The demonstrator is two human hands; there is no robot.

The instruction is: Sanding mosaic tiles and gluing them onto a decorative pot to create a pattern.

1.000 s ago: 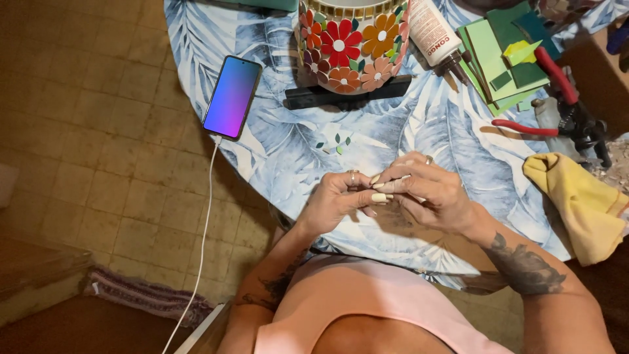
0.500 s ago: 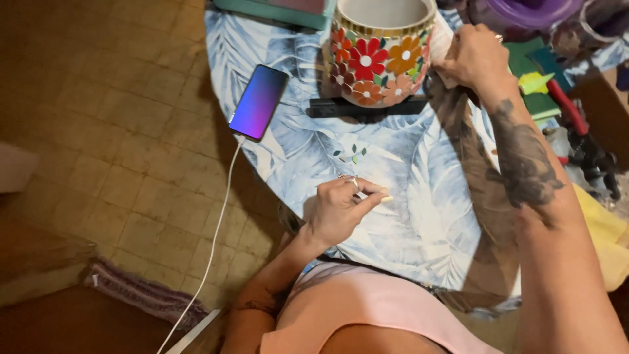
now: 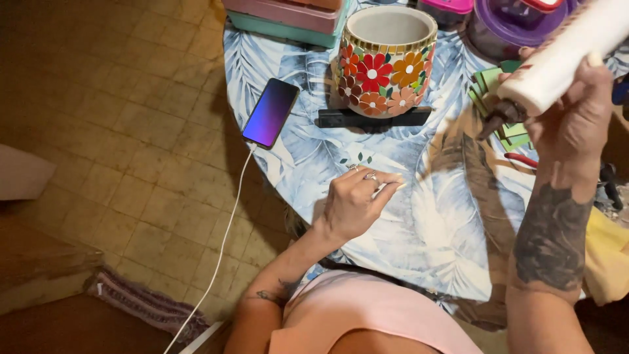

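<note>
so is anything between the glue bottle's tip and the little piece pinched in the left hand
Nothing visible. The right hand holds the glue bottle raised, nozzle pointing down-left. Only bare tablecloth lies between it and the left hand; the flowered pot stands farther back.

The right hand (image 3: 576,118) grips a white glue bottle (image 3: 557,62), raised above the counter (image 3: 432,229) with its dark nozzle tilted down-left. The left hand (image 3: 357,203) rests on the leaf-print cloth, pinching a small pale piece (image 3: 392,187). Behind stands a flower-mosaic pot (image 3: 385,62) on a black bar (image 3: 373,118); a phone (image 3: 270,113) lies at the counter's edge with its white cable (image 3: 216,262) trailing down.
</note>
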